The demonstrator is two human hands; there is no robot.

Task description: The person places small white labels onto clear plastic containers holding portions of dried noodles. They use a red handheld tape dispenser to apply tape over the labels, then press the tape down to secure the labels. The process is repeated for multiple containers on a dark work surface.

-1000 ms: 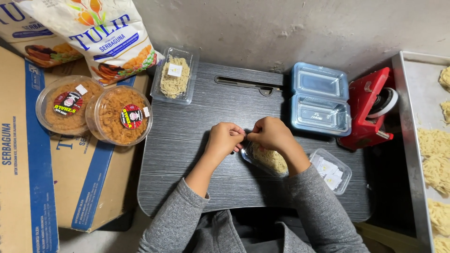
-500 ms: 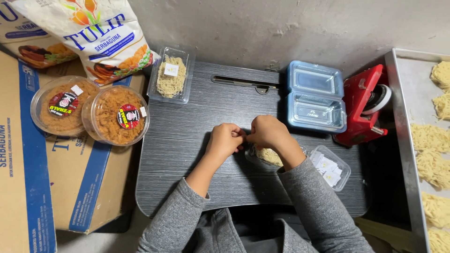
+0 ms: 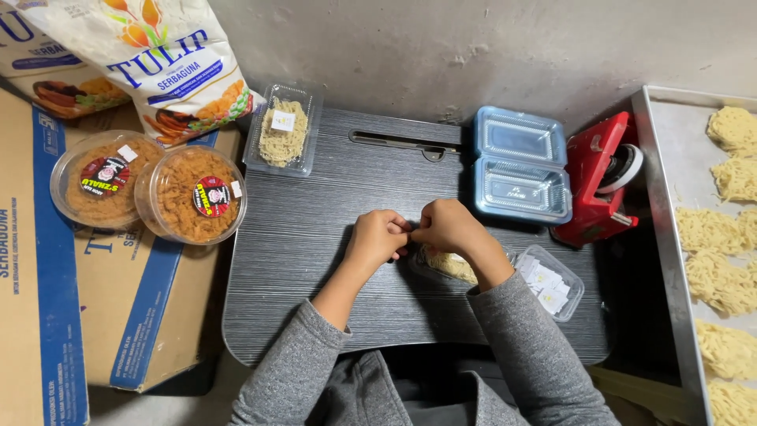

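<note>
Two round clear plastic tubs (image 3: 150, 189) of brown shredded filling sit far left on a cardboard box. A clear rectangular noodle pack (image 3: 282, 130) lies lengthwise, away from the person, on the dark grey tabletop (image 3: 300, 260). At centre, left hand (image 3: 377, 238) and right hand (image 3: 446, 227) meet, fingers pinched narrow over a clear noodle tray (image 3: 446, 265); what they pinch is hidden. Rightward, an empty blue-tinted hinged container (image 3: 519, 166) stands open, and a small clear tray (image 3: 549, 281) holds white sachets.

Noodle container (image 3: 441, 264) mostly under right hand (image 3: 448, 227)
</note>
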